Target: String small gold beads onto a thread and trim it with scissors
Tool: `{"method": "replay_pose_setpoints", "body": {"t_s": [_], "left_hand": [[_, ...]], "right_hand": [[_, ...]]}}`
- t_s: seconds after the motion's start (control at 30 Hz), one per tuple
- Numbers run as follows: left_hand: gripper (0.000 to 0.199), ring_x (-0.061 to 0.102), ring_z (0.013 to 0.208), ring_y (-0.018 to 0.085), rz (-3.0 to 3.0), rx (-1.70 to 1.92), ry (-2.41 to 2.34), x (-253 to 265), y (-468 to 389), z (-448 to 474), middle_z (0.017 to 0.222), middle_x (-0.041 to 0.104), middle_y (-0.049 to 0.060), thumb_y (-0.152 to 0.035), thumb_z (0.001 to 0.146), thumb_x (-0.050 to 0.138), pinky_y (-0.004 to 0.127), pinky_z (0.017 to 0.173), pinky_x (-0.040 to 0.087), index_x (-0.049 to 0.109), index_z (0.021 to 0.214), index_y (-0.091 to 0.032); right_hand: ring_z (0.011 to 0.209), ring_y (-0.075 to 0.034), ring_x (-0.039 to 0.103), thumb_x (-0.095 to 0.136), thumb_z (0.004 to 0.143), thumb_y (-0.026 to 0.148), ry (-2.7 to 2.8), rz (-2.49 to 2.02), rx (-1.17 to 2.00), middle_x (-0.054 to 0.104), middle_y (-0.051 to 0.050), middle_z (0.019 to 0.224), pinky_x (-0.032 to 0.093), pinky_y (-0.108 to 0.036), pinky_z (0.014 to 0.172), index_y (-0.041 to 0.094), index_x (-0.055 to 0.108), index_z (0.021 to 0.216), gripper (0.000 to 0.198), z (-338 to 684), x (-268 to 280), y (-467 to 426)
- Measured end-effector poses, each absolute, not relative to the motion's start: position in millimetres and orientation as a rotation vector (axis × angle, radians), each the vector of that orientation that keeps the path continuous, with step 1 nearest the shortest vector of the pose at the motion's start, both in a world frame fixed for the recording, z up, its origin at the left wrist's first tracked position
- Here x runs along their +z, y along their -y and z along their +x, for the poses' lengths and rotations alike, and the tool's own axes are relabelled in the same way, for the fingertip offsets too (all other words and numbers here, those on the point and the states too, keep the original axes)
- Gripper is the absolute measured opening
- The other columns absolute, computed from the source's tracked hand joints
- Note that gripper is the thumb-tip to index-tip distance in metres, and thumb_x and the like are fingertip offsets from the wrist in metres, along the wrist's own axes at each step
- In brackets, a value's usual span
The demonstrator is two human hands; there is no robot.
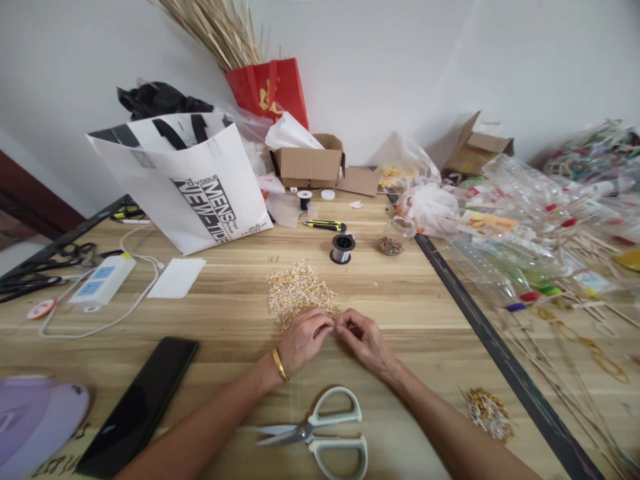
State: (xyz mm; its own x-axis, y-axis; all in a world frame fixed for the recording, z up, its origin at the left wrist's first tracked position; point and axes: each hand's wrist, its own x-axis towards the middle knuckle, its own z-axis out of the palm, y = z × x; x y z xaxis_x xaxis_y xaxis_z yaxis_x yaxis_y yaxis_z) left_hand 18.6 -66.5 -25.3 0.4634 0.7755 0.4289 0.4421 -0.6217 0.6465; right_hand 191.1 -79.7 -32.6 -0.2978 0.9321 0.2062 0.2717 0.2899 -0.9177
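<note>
Two bare hands meet at the middle of a wood-grain tabletop (230, 310) that runs back to a plain pale wall (390, 60). The left hand (305, 338), a gold bangle (279, 365) on its wrist, and the right hand (365, 341) are both drawn narrow, fingertips pinched and nearly touching; whatever they may hold is too small to tell. Just beyond them, partly behind the left hand, lies a loose heap of tiny gold and white pieces (300, 288). A smaller pile (489, 415) sits to the right of the right forearm. Pale-handled scissors (302, 433) lie between the forearms, blades pointing left. On the left are a large dark phone (140, 407), a purple object (40, 420) cut off at the edge, a white power strip (103, 283) and some white paper (177, 278). Farther back stand a wire spool (342, 249), a yellow-and-black cutter (325, 225) lying flat, and a clear jar (393, 245) with small multicoloured contents. Along the wall are a white printed bag (195, 193), a red bag (290, 93) and an open cardboard box (310, 165). A dark strip (493, 340) crosses the right side; beyond it spreads a jumble of clear plastic bottles (525, 263).
</note>
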Motion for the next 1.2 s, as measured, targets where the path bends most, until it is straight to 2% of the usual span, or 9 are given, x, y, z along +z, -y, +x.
{"method": "replay_pose_setpoints", "body": {"t_s": [0.17, 0.4, 0.73, 1.2], "left_hand": [[0.01, 0.057, 0.073, 0.014, 2.095, 0.879, -1.084, -17.6, 65.2, 19.6, 0.074, 0.062, 0.003, -0.011, 0.08, 0.057, 0.024, 0.069, 0.045, 0.062, 0.074, -0.015], [0.01, 0.057, 0.072, 0.015, 1.918, 0.819, -1.127, -15.8, 61.9, 18.8, 0.072, 0.064, 0.002, -0.014, 0.078, 0.058, 0.025, 0.07, 0.043, 0.064, 0.07, -0.015], [0.014, 0.057, 0.069, 0.013, 1.806, 0.739, -1.09, -12.3, 59.3, 17.0, 0.072, 0.066, 0.001, -0.02, 0.079, 0.056, 0.022, 0.066, 0.041, 0.067, 0.073, -0.015], [0.011, 0.056, 0.067, 0.012, 1.803, 0.732, -1.066, -18.1, 58.8, 17.1, 0.073, 0.065, 0.003, -0.013, 0.074, 0.056, 0.021, 0.062, 0.043, 0.067, 0.075, -0.013]], "right_hand": [[0.064, -0.013, 0.05, 0.052, 0.086, 0.024, 1.798, -1.06, 0.892, 0.054, -0.002, 0.073, 0.04, -0.023, 0.055, 0.017, 0.056, 0.081, 0.01, 190.4, -32.9, 81.6], [0.069, -0.015, 0.05, 0.045, 0.09, 0.02, 1.914, -0.992, 0.742, 0.053, -0.003, 0.076, 0.041, -0.026, 0.063, 0.018, 0.054, 0.084, 0.011, 191.5, -36.2, 82.1], [0.067, -0.014, 0.049, 0.043, 0.09, 0.019, 1.896, -1.026, 0.792, 0.052, -0.003, 0.076, 0.039, -0.025, 0.062, 0.018, 0.052, 0.084, 0.01, 192.0, -35.8, 81.7], [0.063, -0.013, 0.046, 0.046, 0.09, 0.026, 1.813, -1.043, 0.921, 0.052, -0.001, 0.072, 0.038, -0.023, 0.056, 0.017, 0.052, 0.08, 0.015, 191.4, -31.4, 81.0]]}}
